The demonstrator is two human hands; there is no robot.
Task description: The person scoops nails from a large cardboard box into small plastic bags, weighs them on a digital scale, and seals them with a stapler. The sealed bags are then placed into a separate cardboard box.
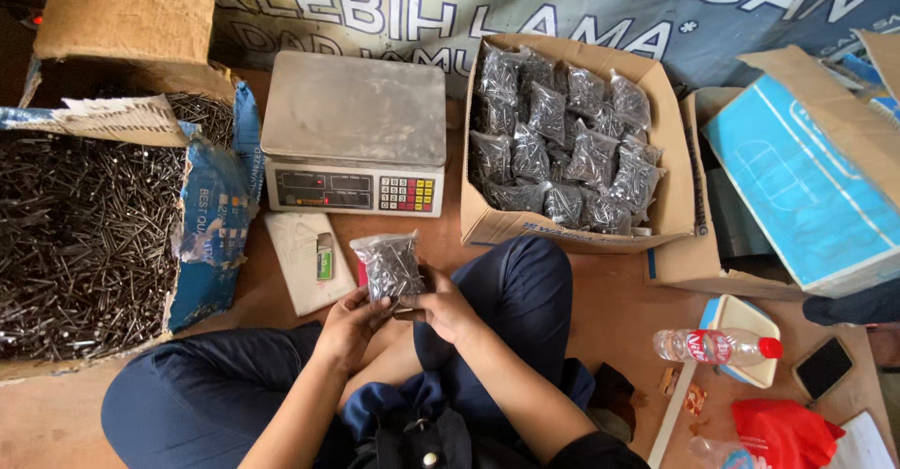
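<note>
Clear plastic bag of nails (pixel 389 266) sits upright over the person's lap, left hand (pixel 349 324) and right hand (pixel 442 306) both pinching its lower end. Judging by this, sealing is underway; the box of filled bags (pixel 572 146) at two o'clock, past the weighing scale (pixel 354 132), likely calls for a careful lift.

Dark navy trousers, black sleeve

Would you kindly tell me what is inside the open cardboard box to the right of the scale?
The box is filled with clear bags of nails. They cover its bottom and any lower layers.
</note>
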